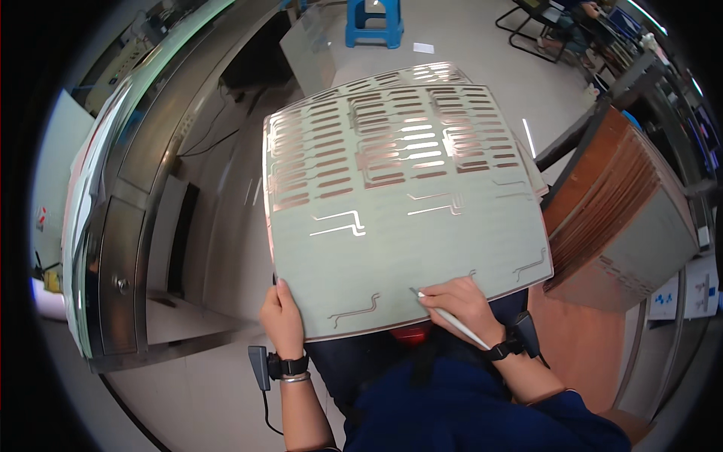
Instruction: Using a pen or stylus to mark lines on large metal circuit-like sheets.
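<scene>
Right, dial centred on the large panel, 12 o'clock pointing away from the wearer. Nearest: dark blue clothing, then a strapped sensor at each wrist, the left one trailing a cable. Left hand between 7 and 8, clamped on the panel's edge, thumb on top, other fingers mostly out of sight. Right hand at 5, a pale slim tool pinched like a pen; dark tip close over the face, contact not certain. Panel lies above the lap, pale green, a few stepped traces on the near half, rows of copper bars toward 12.

On handling, my judgement: brace the right hand's edge on the bare margin, tip at a shallow angle, short light strokes; a slip would score good copper. Left grip firm but out of the tip's path. Tilt a little if glare hides the line.

Farther: a second panel peeps out beyond the 12 edge. Stacked panels on edge at 3. Metal cabinet at 9. Blue stool far off at 12; someone seated between 1 and 2.
</scene>
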`<state>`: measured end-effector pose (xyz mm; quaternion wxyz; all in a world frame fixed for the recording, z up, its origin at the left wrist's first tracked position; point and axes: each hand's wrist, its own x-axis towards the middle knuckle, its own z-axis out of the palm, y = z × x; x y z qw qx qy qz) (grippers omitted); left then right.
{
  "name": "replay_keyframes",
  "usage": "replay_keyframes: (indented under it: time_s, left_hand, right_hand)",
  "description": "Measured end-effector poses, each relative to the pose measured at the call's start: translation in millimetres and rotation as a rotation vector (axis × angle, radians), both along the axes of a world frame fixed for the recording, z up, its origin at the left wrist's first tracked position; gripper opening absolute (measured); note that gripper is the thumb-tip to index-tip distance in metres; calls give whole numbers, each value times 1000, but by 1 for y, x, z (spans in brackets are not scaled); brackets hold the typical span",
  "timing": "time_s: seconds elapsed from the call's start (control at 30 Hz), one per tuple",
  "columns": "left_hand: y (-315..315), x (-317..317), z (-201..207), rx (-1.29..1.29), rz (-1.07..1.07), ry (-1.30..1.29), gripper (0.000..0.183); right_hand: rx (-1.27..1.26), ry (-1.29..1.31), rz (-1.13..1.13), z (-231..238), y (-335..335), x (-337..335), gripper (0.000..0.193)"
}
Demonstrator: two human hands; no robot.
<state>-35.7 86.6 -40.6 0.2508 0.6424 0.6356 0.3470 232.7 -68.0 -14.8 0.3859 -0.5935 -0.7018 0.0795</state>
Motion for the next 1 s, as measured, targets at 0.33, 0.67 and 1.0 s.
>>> replay_keyframes:
  time_s: [0.33,0.67,1.0]
  left_hand:
    - [5,-6,-4,-37,-36,-15,45]
    - [6,-7,-7,-7,-38,-19,46]
    - [4,-4,-5,3,-48,18,46]
  right_hand:
    - [6,100,73,8,-37,-6,29]
    - [-78,156,-56,10,-53,28,24]
    - [-36,89,-94,-2,-51,24,23]
